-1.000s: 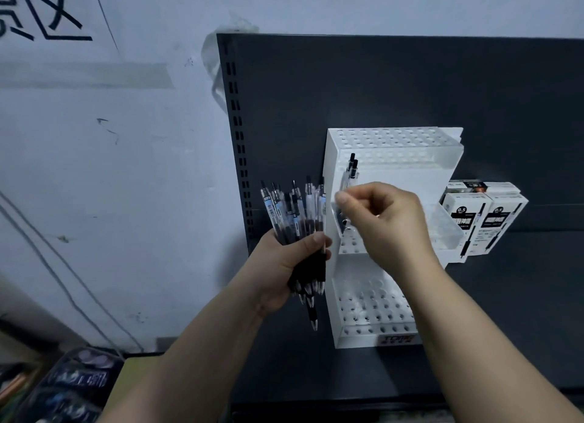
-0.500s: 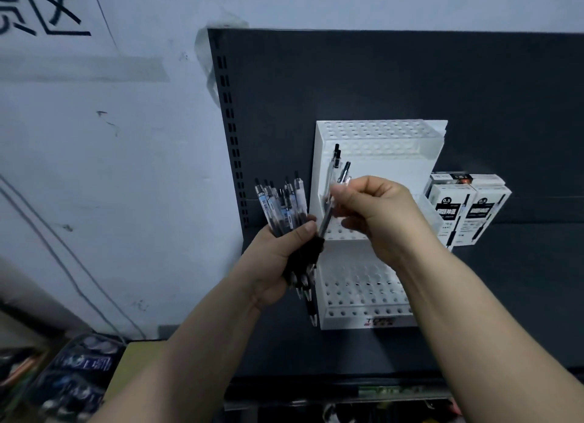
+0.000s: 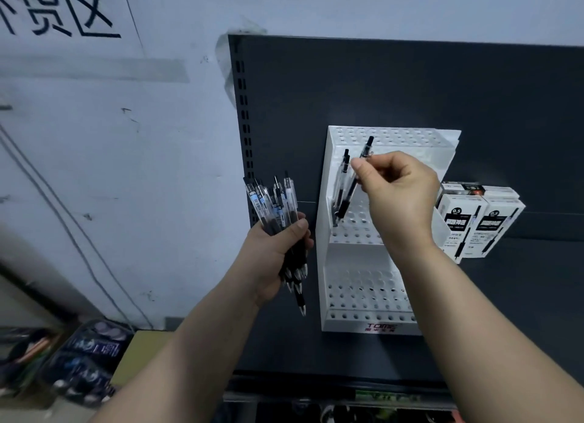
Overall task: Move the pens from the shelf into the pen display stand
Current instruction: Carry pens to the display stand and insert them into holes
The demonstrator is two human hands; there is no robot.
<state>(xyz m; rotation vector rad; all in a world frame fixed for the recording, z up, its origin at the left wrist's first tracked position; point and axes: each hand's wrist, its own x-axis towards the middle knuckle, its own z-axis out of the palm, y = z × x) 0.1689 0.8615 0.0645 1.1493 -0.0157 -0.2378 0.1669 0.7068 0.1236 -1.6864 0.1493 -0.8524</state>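
Since the frame half a second earlier, the right hand (image 3: 401,198) has moved off the left hand (image 3: 275,249) and across to the white stand (image 3: 325,264), taking one pen (image 3: 350,190) with it.

Hands: the right hand pinches that pen between thumb and fingers on its upper barrel. The left hand is curled tight round a bundle of pens (image 3: 271,201), held just left of the stand and apart from it.

Location: the single pen is in front of the stand's middle tier (image 3: 357,230), at its left end, beside two pens (image 3: 343,176) already standing there. Whether its tip has entered a hole cannot be told. The other tiers show no pens.

Orientation: its long axis is tilted, with the writing tip down and to the left and the clicker end up and to the right. The bundle's tips also point down, with the clicker ends fanned upward.

Step in hand, as judged: seating one pen in a hole, early in the task, with most of the stock still in the left hand.

Next move calls for bringing the barrel closer to upright, lining the tip over a free hole next to the seated pair, pressing it down, then loosening the pinch.

Also present: boxes (image 3: 474,220) of pens right of the stand, against the dark back panel (image 3: 379,84).
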